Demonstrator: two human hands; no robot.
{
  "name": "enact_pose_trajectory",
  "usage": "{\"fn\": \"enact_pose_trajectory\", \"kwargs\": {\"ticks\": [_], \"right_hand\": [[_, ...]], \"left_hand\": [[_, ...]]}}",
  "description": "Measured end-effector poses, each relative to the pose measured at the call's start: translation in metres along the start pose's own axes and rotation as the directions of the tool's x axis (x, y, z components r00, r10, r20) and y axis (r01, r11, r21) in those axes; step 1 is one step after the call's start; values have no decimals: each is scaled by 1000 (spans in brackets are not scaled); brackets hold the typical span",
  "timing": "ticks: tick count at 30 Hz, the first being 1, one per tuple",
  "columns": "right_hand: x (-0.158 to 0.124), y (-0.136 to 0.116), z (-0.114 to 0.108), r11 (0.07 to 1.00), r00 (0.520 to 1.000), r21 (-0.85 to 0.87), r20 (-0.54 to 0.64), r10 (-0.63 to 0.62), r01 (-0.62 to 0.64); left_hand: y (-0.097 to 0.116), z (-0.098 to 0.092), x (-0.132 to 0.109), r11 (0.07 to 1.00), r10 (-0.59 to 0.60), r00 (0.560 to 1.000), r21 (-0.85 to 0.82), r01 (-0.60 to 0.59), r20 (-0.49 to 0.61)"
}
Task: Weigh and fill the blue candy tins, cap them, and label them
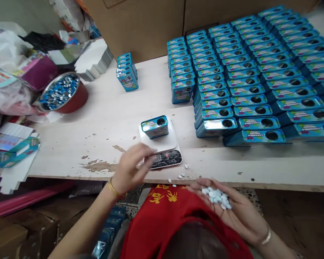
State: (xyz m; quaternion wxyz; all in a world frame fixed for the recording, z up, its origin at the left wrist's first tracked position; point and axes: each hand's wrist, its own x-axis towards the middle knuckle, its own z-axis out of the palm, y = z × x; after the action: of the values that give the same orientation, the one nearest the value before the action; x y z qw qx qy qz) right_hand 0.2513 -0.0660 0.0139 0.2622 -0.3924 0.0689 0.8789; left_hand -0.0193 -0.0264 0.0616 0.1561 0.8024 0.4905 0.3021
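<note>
My left hand (135,164) hovers at the front left corner of a white kitchen scale (173,135), its fingers smeared by motion, so I cannot tell whether they pinch anything. On the scale's plate stands a blue tin (157,128) lettered "Caramelo Macizo", with a round dark opening in its top. My right hand (240,212) is palm up and cupped past the table's front edge, holding a heap of small white and pale blue candies (216,197). Several loose candies (181,176) lie between the scale and the table edge.
Rows of similar blue tins (245,79) fill the right side of the table (97,122). A small group of tins (128,77) stands at the back left, topped with white pieces. Further left is a red bowl (79,97) of blue and silver pieces, near stacked white card (95,57).
</note>
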Motion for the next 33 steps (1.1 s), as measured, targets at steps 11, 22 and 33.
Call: {"fn": "enact_pose_trajectory", "kwargs": {"ticks": [11, 22, 33], "right_hand": [[-30, 7, -24, 938, 985, -302, -7, 174, -168], [-36, 24, -34, 960, 985, -247, 79, 154, -130], [-17, 35, -32, 997, 996, -35, 43, 77, -75]], "left_hand": [[9, 77, -81, 996, -19, 907, 88, -20, 420], [2, 89, -84, 999, -33, 931, 28, 24, 364], [46, 88, -77, 989, -54, 981, -123, 78, 184]]}}
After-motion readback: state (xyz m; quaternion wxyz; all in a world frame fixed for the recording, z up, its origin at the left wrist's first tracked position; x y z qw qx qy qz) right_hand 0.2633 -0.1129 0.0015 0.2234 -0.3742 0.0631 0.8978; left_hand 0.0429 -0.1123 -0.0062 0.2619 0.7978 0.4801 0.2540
